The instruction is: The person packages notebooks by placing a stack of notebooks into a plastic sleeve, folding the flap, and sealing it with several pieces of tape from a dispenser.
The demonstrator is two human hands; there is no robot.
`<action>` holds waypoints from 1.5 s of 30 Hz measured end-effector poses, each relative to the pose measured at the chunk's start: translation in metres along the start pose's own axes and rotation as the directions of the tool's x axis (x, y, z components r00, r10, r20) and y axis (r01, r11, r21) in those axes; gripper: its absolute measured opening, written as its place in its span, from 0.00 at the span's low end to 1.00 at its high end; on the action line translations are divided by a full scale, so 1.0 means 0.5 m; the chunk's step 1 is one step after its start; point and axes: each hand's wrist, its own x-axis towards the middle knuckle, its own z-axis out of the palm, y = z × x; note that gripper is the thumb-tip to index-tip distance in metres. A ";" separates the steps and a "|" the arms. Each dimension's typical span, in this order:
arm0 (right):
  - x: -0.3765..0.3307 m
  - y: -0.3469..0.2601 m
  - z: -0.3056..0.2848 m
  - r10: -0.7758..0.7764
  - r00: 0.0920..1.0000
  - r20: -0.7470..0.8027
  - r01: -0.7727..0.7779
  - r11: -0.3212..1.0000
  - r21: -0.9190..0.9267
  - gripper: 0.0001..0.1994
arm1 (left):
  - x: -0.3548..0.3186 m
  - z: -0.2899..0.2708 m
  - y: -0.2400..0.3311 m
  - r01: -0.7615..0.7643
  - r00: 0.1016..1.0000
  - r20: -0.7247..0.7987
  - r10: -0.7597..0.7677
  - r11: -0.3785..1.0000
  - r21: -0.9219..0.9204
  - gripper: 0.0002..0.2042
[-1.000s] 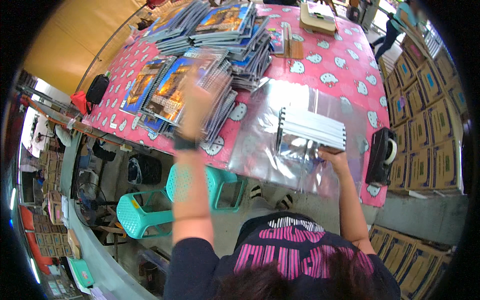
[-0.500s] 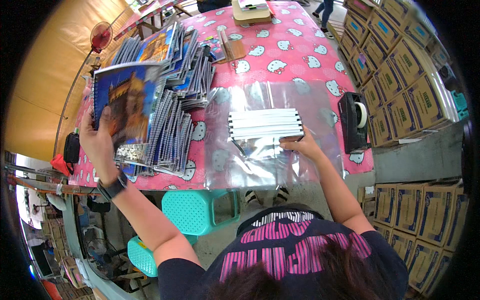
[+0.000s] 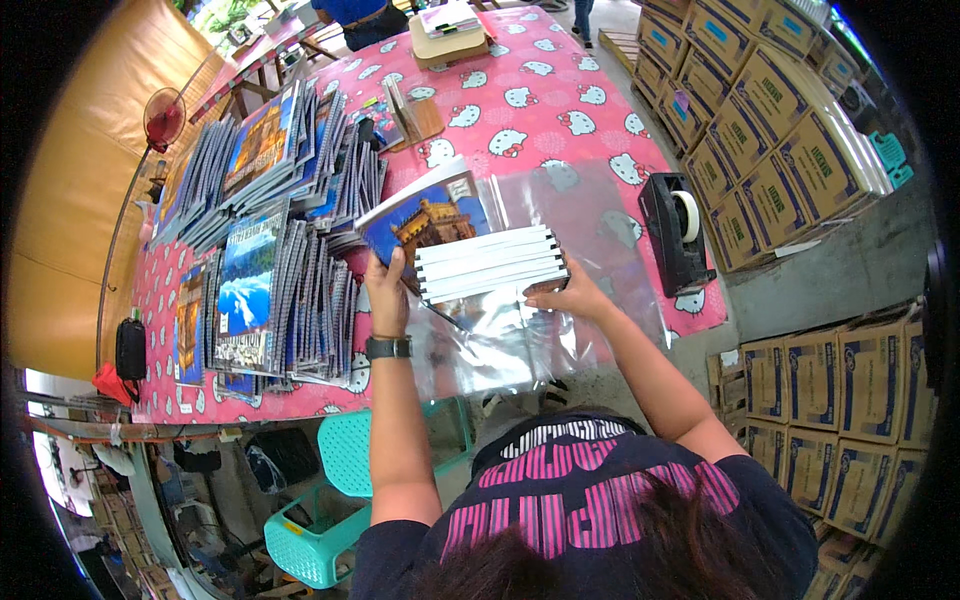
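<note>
L hand's grip (image 3: 388,298) is closed on blue paper notebook w/ castle photo (image 3: 440,212), behind the white-edged notebook stack (image 3: 490,262); R hand's grip (image 3: 572,292) holds this stack's right end. Stack is over clear plastic sheet (image 3: 475,362), nr. front edge of pink patterned surface (image 3: 545,120).

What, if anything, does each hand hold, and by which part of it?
The left hand holds a blue-covered notebook by its left edge; the right hand grips a stack of notebooks at its near right corner.

Notebook (image 3: 437,218) now beside white stack (image 3: 490,264)
</note>
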 end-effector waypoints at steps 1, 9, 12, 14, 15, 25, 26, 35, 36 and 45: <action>0.002 0.011 0.006 -0.034 0.999 -0.012 0.034 0.999 0.011 0.46 | -0.008 -0.001 -0.012 0.027 0.999 -0.031 -0.031 0.993 -0.116 0.12; 0.006 0.056 0.008 0.013 0.990 -0.140 -0.012 1.000 0.008 0.34 | -0.071 0.039 -0.081 0.133 0.987 -0.032 -0.154 0.926 -0.353 0.15; 0.002 0.070 -0.002 0.003 0.994 -0.105 -0.007 0.999 -0.045 0.28 | -0.076 0.030 -0.077 0.134 0.991 0.038 -0.129 0.918 -0.373 0.14; -0.008 0.048 0.015 0.013 0.994 -0.112 -0.017 0.999 -0.041 0.20 | -0.080 0.040 -0.069 0.154 0.985 -0.009 -0.170 0.912 -0.380 0.13; -0.010 0.049 0.013 0.009 0.993 -0.117 -0.015 0.999 -0.050 0.20 | -0.081 0.044 -0.070 0.148 0.987 0.001 -0.161 0.907 -0.395 0.12; -0.010 0.030 0.030 -0.008 0.985 -0.170 -0.002 0.998 -0.060 0.16 | 0.002 0.001 0.099 -0.182 0.966 -0.160 0.203 0.974 0.137 0.09; -0.006 0.031 0.032 0.009 0.986 -0.167 -0.021 0.997 -0.072 0.16 | 0.001 -0.003 0.155 -0.229 0.946 -0.192 0.262 0.957 0.176 0.09; -0.007 0.055 0.015 -0.070 0.977 -0.203 0.057 0.996 -0.069 0.18 | -0.014 -0.229 0.621 -0.459 0.506 -0.469 0.724 0.686 0.564 0.16; -0.009 0.053 0.017 -0.068 0.975 -0.210 0.055 0.996 -0.069 0.19 | -0.012 -0.254 0.645 -0.495 0.556 -0.475 0.682 0.731 0.470 0.16; 0.003 0.057 0.015 -0.025 0.985 -0.169 0.007 0.994 -0.106 0.21 | 0.115 -0.491 0.447 -0.011 0.925 -0.019 0.381 0.076 0.997 0.18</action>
